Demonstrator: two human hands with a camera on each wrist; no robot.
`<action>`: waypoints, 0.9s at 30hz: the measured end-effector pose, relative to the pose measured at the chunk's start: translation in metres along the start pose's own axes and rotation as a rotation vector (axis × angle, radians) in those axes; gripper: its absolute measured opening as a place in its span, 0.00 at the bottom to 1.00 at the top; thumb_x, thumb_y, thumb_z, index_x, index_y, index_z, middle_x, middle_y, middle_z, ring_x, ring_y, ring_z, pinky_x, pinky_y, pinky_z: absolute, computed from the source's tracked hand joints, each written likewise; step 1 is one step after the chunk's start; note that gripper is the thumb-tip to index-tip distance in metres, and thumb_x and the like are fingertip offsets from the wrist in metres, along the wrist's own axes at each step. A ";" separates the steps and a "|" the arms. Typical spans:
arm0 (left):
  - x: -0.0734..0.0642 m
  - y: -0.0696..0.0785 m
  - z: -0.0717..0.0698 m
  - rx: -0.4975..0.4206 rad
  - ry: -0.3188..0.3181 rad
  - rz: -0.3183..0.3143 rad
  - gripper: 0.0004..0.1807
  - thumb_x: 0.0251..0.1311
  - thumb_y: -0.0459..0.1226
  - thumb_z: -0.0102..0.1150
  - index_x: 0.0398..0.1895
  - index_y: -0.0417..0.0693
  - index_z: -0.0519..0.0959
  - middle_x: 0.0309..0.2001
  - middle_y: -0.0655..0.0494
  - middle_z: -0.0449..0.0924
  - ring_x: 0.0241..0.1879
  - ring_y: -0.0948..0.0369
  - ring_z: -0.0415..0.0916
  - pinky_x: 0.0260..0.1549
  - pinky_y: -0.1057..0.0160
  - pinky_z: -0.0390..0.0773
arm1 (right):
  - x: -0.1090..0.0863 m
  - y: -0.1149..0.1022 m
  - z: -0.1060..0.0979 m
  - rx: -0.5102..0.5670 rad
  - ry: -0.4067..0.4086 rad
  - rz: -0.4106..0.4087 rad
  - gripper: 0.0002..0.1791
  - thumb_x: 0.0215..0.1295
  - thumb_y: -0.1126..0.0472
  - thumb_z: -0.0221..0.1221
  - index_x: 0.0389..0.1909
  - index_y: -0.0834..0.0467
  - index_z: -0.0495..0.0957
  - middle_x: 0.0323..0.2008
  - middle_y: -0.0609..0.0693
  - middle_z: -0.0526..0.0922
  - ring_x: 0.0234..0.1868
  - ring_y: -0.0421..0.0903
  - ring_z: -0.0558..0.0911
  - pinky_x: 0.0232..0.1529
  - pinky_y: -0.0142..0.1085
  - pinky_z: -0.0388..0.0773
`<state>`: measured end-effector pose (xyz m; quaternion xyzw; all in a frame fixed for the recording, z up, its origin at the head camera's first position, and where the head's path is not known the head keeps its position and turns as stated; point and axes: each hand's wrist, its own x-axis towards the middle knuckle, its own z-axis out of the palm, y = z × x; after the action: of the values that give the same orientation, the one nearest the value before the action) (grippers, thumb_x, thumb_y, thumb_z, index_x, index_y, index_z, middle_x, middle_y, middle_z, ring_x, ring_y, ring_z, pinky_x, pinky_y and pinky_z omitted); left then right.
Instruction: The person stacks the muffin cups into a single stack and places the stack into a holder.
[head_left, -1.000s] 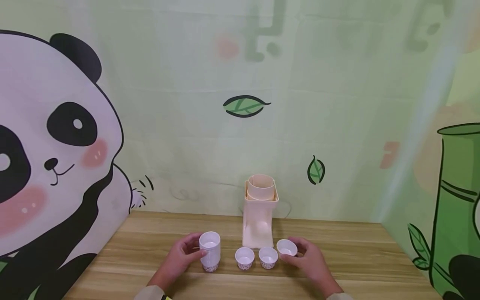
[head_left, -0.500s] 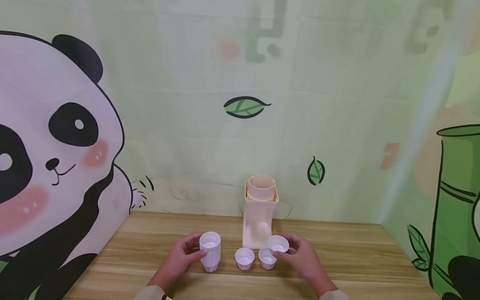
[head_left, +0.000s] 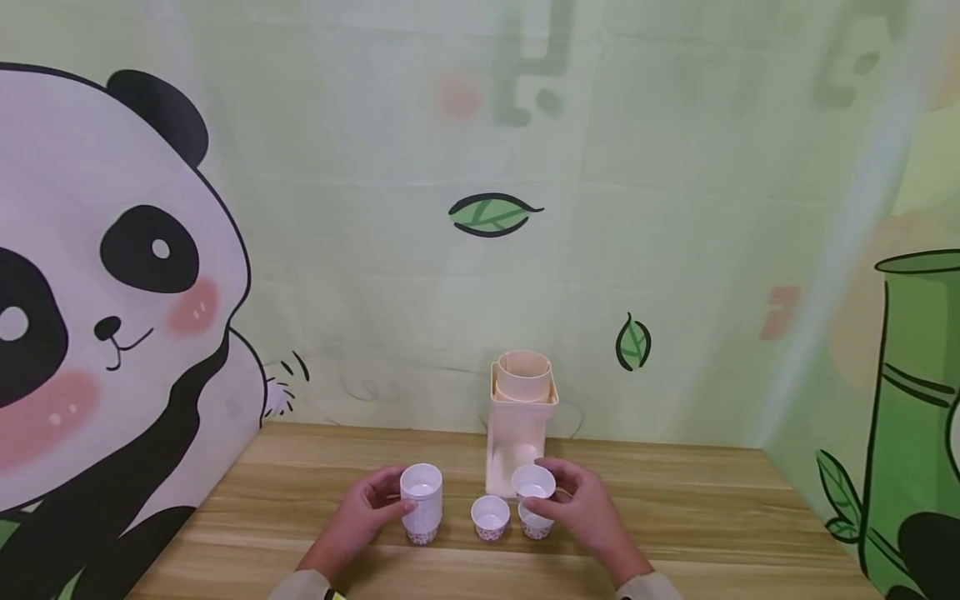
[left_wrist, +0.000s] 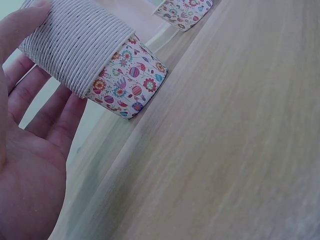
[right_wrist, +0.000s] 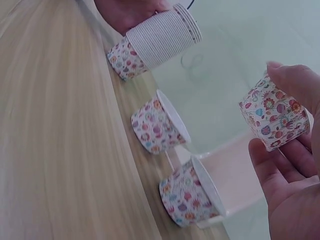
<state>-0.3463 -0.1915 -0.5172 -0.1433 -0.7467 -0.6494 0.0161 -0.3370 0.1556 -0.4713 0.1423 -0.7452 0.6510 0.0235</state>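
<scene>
My left hand (head_left: 366, 508) grips a tall stack of nested white paper cups (head_left: 423, 510) around its side. The stack stands upright on the table, with a flowered pattern on the lowest cup in the left wrist view. My right hand (head_left: 583, 510) holds a single flowered paper cup (right_wrist: 275, 115) between thumb and fingers, raised off the table. In the head view this cup overlaps the right one of two cups on the table. That right cup (right_wrist: 190, 197) and the left cup (head_left: 490, 518) stand upright, side by side with a small gap.
Behind the two cups stands a pale pink holder (head_left: 516, 433) with a round cylinder (head_left: 523, 377) in its top. The wooden table (head_left: 720, 517) ends at a printed cloth backdrop (head_left: 360, 250) with a panda on the left.
My right hand has moved left with its cup, from beside the right standing cup to a place above it. The left hand and the stack have stayed put.
</scene>
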 end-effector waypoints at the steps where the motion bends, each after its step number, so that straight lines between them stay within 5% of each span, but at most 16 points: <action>1: 0.000 0.000 0.000 0.000 0.001 -0.002 0.31 0.60 0.36 0.72 0.66 0.36 0.74 0.58 0.36 0.82 0.54 0.59 0.81 0.54 0.70 0.79 | 0.000 -0.001 0.002 0.008 -0.008 -0.001 0.35 0.52 0.66 0.77 0.62 0.69 0.76 0.56 0.65 0.83 0.55 0.51 0.83 0.54 0.31 0.82; 27: 0.000 0.001 0.001 0.004 -0.003 0.004 0.31 0.61 0.35 0.71 0.66 0.35 0.74 0.58 0.35 0.82 0.52 0.64 0.82 0.54 0.71 0.78 | 0.025 -0.010 0.053 0.091 -0.083 -0.075 0.32 0.52 0.66 0.77 0.59 0.69 0.78 0.52 0.64 0.85 0.49 0.46 0.85 0.50 0.31 0.84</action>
<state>-0.3457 -0.1907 -0.5167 -0.1456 -0.7476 -0.6478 0.0164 -0.3504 0.0978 -0.4645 0.1981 -0.7093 0.6764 0.0105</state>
